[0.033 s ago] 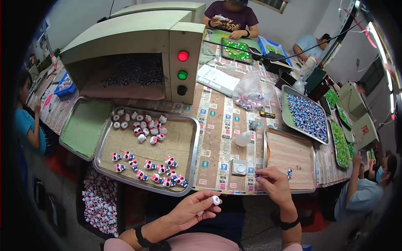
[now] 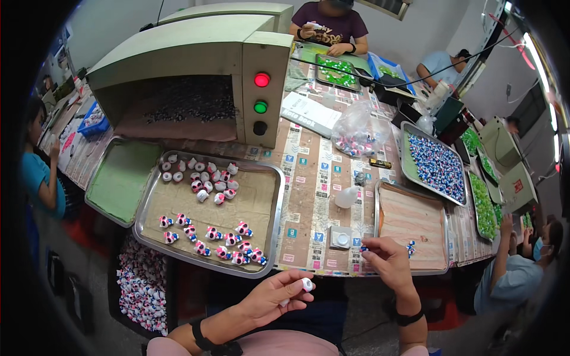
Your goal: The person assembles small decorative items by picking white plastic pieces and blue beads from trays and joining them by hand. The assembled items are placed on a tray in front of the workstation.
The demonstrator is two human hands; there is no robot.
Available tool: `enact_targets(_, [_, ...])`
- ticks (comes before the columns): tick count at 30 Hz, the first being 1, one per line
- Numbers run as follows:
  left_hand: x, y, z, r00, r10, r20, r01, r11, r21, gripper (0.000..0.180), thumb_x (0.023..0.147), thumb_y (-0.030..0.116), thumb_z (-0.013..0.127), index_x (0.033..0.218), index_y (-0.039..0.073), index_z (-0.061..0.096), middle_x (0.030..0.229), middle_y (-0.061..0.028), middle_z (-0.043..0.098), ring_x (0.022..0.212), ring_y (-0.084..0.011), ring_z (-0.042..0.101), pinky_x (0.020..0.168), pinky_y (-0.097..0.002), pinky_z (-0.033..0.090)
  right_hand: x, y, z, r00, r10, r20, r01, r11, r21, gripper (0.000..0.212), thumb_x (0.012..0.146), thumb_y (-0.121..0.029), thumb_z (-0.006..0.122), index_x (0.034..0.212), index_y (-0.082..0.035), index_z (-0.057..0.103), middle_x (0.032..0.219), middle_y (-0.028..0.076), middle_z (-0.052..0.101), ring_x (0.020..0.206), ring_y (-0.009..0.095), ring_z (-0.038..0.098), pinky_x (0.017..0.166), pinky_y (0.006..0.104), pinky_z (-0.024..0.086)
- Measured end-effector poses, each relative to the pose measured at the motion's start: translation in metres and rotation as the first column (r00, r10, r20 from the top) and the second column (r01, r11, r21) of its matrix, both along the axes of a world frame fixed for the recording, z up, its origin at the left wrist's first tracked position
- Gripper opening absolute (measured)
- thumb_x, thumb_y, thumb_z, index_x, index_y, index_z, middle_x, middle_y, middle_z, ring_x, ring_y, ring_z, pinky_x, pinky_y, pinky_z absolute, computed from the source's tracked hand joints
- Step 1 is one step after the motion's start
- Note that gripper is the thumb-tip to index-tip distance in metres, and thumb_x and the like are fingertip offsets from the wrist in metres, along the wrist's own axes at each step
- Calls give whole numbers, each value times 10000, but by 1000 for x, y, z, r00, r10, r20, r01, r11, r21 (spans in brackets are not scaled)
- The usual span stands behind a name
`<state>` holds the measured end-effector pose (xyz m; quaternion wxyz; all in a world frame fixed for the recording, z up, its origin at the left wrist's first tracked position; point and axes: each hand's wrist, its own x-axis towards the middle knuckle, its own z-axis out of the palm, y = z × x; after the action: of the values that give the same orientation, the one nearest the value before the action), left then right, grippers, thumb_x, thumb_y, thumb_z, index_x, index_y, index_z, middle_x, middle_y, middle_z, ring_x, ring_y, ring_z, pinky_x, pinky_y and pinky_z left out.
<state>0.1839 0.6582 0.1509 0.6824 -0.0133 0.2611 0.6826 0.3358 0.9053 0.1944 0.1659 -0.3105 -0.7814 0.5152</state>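
Note:
My left hand (image 2: pixel 274 299) is closed around a small white toy head (image 2: pixel 307 285), whose round dark-centred opening shows at the fingertips. Another bit of white peeks out lower between those fingers; whether it is a second head I cannot tell. Just past the table's front edge, my right hand (image 2: pixel 389 261) pinches a small blue toy body (image 2: pixel 364 249), mostly hidden by the fingertips. Close to that hand are a small square white dish (image 2: pixel 339 238) and a few blue figure parts (image 2: pixel 410 248) on a paper-lined tray (image 2: pixel 409 216).
At left, a metal tray (image 2: pixel 278 196) bears loose white heads (image 2: pixel 205 176) and assembled pink, white and blue figures (image 2: pixel 214 233). Behind it stands a beige machine (image 2: pixel 178 53) with lit buttons. A squeeze bottle (image 2: pixel 345 197), plastic bag (image 2: pixel 359 133) and tray of blue parts (image 2: pixel 436 163) lie beyond. Co-workers sit around.
The whole view has shifted very slightly. Both hands keep their grips, and nothing on the table has visibly moved.

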Motion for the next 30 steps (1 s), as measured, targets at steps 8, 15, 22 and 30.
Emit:
enact_targets(8, [0,-5,0,1000,9,-1,-9,1000,-17,301,993,124,550,1280,35,536,1123,-98,642,940,-148,669,758,-257,602,-28,-3,0,989,146,25,-146,931,336,190,817,25,700,1004,-8,704,865,82,647,779,167,665,691,254,527])
enact_targets(15, [0,-7,-1,1000,-8,-3,8,1000,-9,334,996,128,548,1315,30,523,1076,-46,623,957,-138,657,786,-239,589,-42,-7,-4,986,140,93,-167,890,424,124,796,21,703,915,-14,706,853,119,651,783,259,665,699,344,520])
enact_targets(22, [3,-7,-3,1000,17,17,-17,1000,9,344,990,104,553,1323,23,521,1070,-55,623,976,-145,653,810,-244,588,-47,-6,-11,978,168,128,-210,822,529,103,794,-8,700,897,-14,706,838,128,659,791,311,656,709,379,518])
enact_targets(30, [5,-3,-1,999,36,12,-36,999,18,368,984,66,544,1347,18,499,1114,-76,613,1012,-168,648,819,-261,597,-42,-11,-6,985,166,47,-163,800,578,127,798,22,703,917,-16,723,836,109,675,701,215,664,625,290,518])
